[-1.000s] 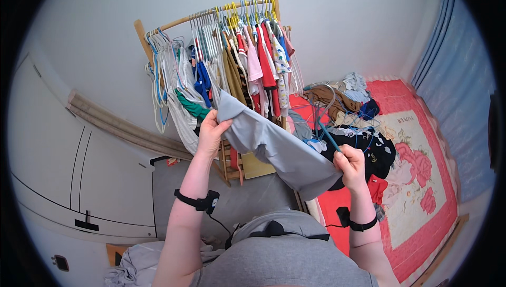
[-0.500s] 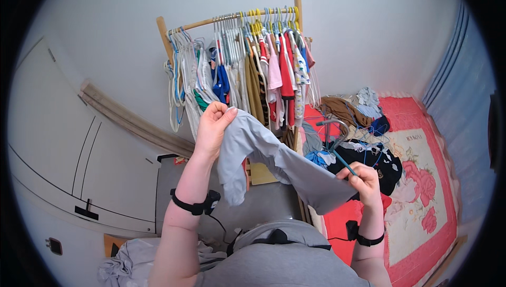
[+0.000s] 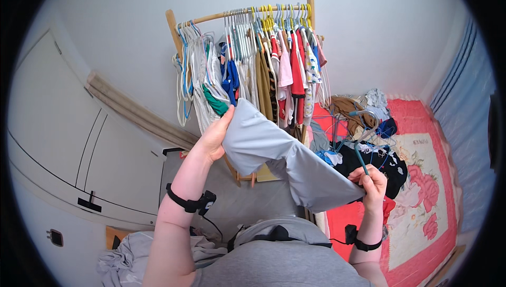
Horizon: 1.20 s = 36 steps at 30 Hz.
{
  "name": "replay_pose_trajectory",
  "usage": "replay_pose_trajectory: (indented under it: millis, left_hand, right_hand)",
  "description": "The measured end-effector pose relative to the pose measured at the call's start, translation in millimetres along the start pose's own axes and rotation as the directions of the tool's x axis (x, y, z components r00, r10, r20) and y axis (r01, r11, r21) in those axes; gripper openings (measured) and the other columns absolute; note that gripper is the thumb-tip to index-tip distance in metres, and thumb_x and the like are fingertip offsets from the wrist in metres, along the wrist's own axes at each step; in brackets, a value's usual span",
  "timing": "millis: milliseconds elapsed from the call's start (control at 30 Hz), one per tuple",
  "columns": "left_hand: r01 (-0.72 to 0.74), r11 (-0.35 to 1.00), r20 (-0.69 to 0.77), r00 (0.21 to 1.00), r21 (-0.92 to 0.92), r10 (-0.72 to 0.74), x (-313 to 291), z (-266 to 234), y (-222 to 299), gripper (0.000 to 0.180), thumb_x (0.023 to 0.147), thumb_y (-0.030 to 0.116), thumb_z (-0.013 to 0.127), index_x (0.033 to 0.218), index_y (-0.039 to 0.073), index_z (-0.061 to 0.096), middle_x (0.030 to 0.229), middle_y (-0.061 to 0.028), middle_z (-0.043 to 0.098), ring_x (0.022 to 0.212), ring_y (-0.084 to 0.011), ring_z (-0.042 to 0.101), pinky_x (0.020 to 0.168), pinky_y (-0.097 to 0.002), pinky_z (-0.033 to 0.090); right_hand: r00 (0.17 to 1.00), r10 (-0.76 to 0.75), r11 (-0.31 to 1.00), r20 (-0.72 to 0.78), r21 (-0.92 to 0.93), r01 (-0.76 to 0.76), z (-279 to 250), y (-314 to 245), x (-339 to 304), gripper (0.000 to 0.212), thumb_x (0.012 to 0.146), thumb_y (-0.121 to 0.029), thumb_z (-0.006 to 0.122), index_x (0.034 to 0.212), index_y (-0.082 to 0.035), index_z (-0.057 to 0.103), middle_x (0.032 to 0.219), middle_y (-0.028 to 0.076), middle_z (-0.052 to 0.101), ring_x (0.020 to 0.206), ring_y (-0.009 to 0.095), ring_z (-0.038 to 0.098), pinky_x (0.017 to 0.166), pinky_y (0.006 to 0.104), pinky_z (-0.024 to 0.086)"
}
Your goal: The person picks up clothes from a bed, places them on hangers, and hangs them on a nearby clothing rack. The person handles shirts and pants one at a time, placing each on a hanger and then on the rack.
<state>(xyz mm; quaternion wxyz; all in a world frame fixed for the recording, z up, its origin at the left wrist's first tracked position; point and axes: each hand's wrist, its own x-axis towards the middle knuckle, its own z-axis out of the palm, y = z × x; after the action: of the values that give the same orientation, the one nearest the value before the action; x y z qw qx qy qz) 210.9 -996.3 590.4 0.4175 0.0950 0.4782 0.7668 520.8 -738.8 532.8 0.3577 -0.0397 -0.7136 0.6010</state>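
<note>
A light grey garment is stretched between my two hands in front of my body, its middle sagging in folds. Its upper left corner is pinched by my left hand; some of those fingers are hidden behind the cloth. My right hand is closed at the garment's lower right end and also grips a teal clothes hanger. The hanger's hook points up and away from me, over the pile. Whether the hanger goes inside the cloth cannot be made out.
Ahead stands a wooden clothes rack full of hung clothes and bare hangers. To the right, a heap of clothes with loose hangers lies on a red floral blanket. Grey cloth lies at lower left.
My left hand has spread the garment's upper corner flatter and wider. The right hand has shifted slightly right with the hanger, which stands more upright. The view has turned slightly left.
</note>
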Motion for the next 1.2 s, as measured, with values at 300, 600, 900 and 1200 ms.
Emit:
replay_pose_trajectory:
  millis: [300, 600, 900, 1200]
  left_hand:
    - [-0.033, 0.973, 0.223, 0.975, 0.229, -0.019, 10, -10, 20, 0.032, 0.088, 0.014, 0.065, 0.115, -0.003, 0.06, 0.109, -0.0107, 0.067, 0.095, -0.017, 0.066, 0.089, -0.0324, 0.051]
    - [-0.311, 0.909, 0.364, 0.91, 0.276, 0.2, -57, 85, 34, 0.049, 0.081, 0.015, 0.074, 0.122, -0.004, 0.055, 0.108, -0.0059, 0.066, 0.097, -0.0126, 0.062, 0.089, -0.0287, 0.047]
    - [-0.339, 0.888, 0.236, 0.932, 0.311, 0.274, -32, 75, 33, 0.019, 0.086, 0.014, 0.069, 0.097, 0.006, 0.055, 0.096, -0.0017, 0.063, 0.091, -0.0099, 0.06, 0.086, -0.0248, 0.046]
    - [-0.453, 0.8, 0.135, 0.889, 0.393, 0.437, -17, 60, 19, 0.019, 0.083, -0.003, 0.065, 0.09, 0.006, 0.05, 0.116, -0.0115, 0.06, 0.095, -0.0101, 0.058, 0.086, -0.0259, 0.048]
  right_hand:
    - [0.997, -0.049, 0.994, -0.068, -0.101, 0.042, -23, -7, -6, 0.028, 0.09, -0.018, 0.058, 0.072, 0.003, 0.06, 0.082, 0.013, 0.068, 0.072, 0.017, 0.061, 0.061, 0.0268, 0.046]
    - [0.97, -0.243, 0.963, -0.015, -0.129, 0.239, -34, -24, -17, 0.034, 0.089, -0.027, 0.061, 0.071, 0.002, 0.06, 0.085, 0.014, 0.069, 0.07, 0.019, 0.06, 0.06, 0.0283, 0.045]
    - [0.976, -0.212, 0.976, 0.057, -0.043, 0.215, -19, -12, -9, 0.032, 0.09, -0.024, 0.06, 0.069, 0.001, 0.059, 0.082, 0.014, 0.069, 0.071, 0.019, 0.059, 0.061, 0.0296, 0.044]
    - [0.971, -0.169, 0.985, 0.167, 0.009, 0.17, -6, -9, -4, 0.022, 0.085, -0.016, 0.06, 0.074, 0.003, 0.064, 0.086, 0.014, 0.071, 0.077, 0.021, 0.062, 0.069, 0.0313, 0.048]
